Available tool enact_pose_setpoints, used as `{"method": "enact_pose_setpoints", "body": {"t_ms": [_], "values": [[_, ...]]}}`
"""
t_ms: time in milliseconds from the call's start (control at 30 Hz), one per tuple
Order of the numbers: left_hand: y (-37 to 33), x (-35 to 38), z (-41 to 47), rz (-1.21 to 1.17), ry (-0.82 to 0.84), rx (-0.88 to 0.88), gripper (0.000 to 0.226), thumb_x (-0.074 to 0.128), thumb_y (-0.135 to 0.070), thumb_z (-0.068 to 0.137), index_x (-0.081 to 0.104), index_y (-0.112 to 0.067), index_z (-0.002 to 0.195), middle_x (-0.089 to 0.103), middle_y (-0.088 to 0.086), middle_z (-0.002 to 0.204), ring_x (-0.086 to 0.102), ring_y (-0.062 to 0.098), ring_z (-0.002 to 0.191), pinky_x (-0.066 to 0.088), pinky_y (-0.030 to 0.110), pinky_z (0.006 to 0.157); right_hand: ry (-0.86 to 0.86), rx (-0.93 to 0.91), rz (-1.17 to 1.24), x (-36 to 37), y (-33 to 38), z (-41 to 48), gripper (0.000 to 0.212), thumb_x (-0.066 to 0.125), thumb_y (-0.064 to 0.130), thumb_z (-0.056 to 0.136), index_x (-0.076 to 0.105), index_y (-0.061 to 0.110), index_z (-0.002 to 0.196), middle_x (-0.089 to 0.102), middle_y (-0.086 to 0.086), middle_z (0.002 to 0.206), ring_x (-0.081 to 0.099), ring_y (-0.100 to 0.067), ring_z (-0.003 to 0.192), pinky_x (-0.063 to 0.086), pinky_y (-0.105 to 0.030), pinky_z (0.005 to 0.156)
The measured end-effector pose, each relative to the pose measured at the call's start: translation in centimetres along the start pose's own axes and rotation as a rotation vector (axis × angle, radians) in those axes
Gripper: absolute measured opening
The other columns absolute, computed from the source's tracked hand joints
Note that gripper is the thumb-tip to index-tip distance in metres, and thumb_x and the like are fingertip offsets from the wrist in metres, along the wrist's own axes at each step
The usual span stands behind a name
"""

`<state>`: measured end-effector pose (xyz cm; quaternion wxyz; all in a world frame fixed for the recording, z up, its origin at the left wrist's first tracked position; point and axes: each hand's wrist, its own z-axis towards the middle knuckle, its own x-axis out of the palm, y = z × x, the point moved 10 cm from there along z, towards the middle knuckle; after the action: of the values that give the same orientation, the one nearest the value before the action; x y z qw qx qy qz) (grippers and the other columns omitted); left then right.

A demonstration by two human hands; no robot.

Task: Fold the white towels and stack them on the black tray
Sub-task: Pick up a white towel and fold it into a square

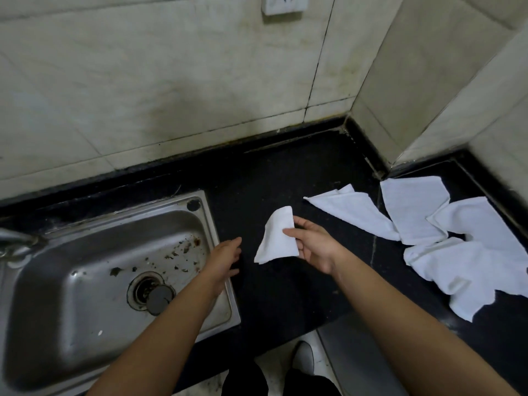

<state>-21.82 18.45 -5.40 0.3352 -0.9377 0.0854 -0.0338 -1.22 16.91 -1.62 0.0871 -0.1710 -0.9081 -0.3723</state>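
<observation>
The person's right hand (313, 247) held a small folded white towel (278, 237) in the air just above the black surface (271, 172), between the sink (160, 202) and the other towels. Its fingers (303, 222) were curled behind the right edge of the cloth and the thumb pressed on the front, so the towel was pinched at that side, with its lower corner hanging down to the left.

The left hand (224, 260) held nothing. Its fingers (234, 242) were spread and nearly straight, pointing toward the folded towel but apart from it, over the right rim of the sink where it met the surface.

To the right, well apart from the held towel, the loose towels (414, 212) lay flat and rumpled on the surface near the corner of the tiled wall (171, 81). They overlapped one another, and the nearest reached toward the front edge of the surface.

The steel sink sat at the left, with dark specks of debris on its floor and a round plug (160, 298) lying beside the drain. A white socket (284, 2) was mounted high on the wall. Below the front edge of the surface, a pale shoe (304, 358) showed on the floor.
</observation>
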Motion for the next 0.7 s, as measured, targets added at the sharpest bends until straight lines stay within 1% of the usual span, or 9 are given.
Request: {"method": "enact_pose_setpoints", "body": {"t_ms": [33, 100, 167, 233, 333, 400, 467, 567, 700], "values": [[-0.2, 0.9, -0.4, -0.082, 0.073, -0.051, 0.067, 0.051, -0.045, 0.099, 0.028, -0.013, 0.153, 0.049, 0.011, 0.145, 0.049, 0.026, 0.13, 0.044, 0.044, 0.102, 0.028, -0.015, 0.011, 0.5, 0.6, -0.9, 0.054, 0.067, 0.006, 0.092, 0.047, 0.017, 0.142, 0.073, -0.013, 0.117, 0.072, -0.028, 0.105, 0.061, -0.039, 0.081], [-0.5, 2.4, -1.2, -0.237, 0.19, -0.142, 0.076, 0.049, -0.053, 0.098, 0.024, -0.01, 0.154, 0.052, 0.012, 0.14, 0.055, 0.029, 0.123, 0.044, 0.049, 0.104, 0.077, -0.033, 0.02, 1.0, 1.3, -2.4, 0.052, 0.066, 0.005, 0.093, 0.048, 0.017, 0.139, 0.072, -0.014, 0.119, 0.07, -0.029, 0.11, 0.06, -0.041, 0.087], [-1.0, 3.9, -1.8, -0.331, 0.295, -0.183, 0.081, 0.048, -0.058, 0.095, 0.024, -0.008, 0.154, 0.056, 0.016, 0.137, 0.06, 0.033, 0.118, 0.046, 0.054, 0.103, 0.089, -0.029, -0.006, 0.8, 1.3, -3.6, 0.05, 0.067, 0.005, 0.092, 0.049, 0.017, 0.138, 0.071, -0.014, 0.121, 0.069, -0.03, 0.111, 0.058, -0.043, 0.093], [-1.5, 5.2, -2.4, -0.358, 0.361, -0.181, 0.077, 0.05, -0.056, 0.095, 0.028, -0.007, 0.152, 0.061, 0.018, 0.133, 0.063, 0.035, 0.117, 0.048, 0.055, 0.101, 0.06, -0.018, -0.07, 0.0, 0.6, -4.5, 0.048, 0.067, 0.007, 0.093, 0.052, 0.015, 0.137, 0.072, -0.013, 0.12, 0.069, -0.028, 0.111, 0.054, -0.045, 0.099], [-1.6, 6.3, -2.5, -0.206, 0.36, -0.099, 0.054, 0.053, -0.042, 0.097, 0.051, -0.006, 0.137, 0.07, 0.012, 0.12, 0.067, 0.029, 0.11, 0.052, 0.048, 0.097, -0.034, 0.003, -0.11, -2.1, -0.9, -5.6, 0.036, 0.065, 0.011, 0.096, 0.06, 0.012, 0.131, 0.074, -0.009, 0.116, 0.071, -0.024, 0.109, 0.054, -0.043, 0.1], [-0.9, 7.2, -2.2, -0.146, 0.364, -0.082, 0.041, 0.056, -0.031, 0.096, 0.06, -0.009, 0.131, 0.073, 0.009, 0.115, 0.068, 0.027, 0.109, 0.052, 0.045, 0.097, -0.108, 0.009, -0.081, -3.8, -2.1, -6.4, 0.033, 0.065, 0.012, 0.096, 0.062, 0.01, 0.129, 0.075, -0.009, 0.113, 0.072, -0.023, 0.106, 0.056, -0.04, 0.097], [0.2, 8.3, -2.0, -0.116, 0.399, -0.11, 0.037, 0.059, -0.023, 0.095, 0.062, -0.006, 0.127, 0.073, 0.011, 0.114, 0.068, 0.028, 0.109, 0.053, 0.043, 0.094, -0.162, 0.013, -0.037, -5.1, -3.5, -7.3, 0.03, 0.066, 0.011, 0.095, 0.064, 0.009, 0.125, 0.076, -0.01, 0.111, 0.073, -0.022, 0.103, 0.059, -0.036, 0.09], [1.3, 10.9, -2.2, -0.038, 0.475, -0.14, 0.035, 0.062, -0.016, 0.092, 0.064, -0.004, 0.124, 0.073, 0.014, 0.114, 0.068, 0.029, 0.108, 0.054, 0.043, 0.089, -0.234, -0.009, 0.064, -7.4, -5.3, -9.3, 0.027, 0.065, 0.01, 0.095, 0.068, 0.008, 0.122, 0.075, -0.011, 0.11, 0.073, -0.022, 0.1, 0.06, -0.032, 0.083], [1.6, 15.1, -4.4, 0.086, 0.569, -0.115, 0.034, 0.061, -0.015, 0.092, 0.064, -0.004, 0.123, 0.073, 0.014, 0.114, 0.068, 0.029, 0.108, 0.054, 0.043, 0.09, -0.306, -0.075, 0.168, -10.3, -6.8, -13.2, 0.028, 0.065, 0.01, 0.095, 0.069, 0.01, 0.123, 0.074, -0.01, 0.114, 0.071, -0.024, 0.106, 0.058, -0.035, 0.089]]}}
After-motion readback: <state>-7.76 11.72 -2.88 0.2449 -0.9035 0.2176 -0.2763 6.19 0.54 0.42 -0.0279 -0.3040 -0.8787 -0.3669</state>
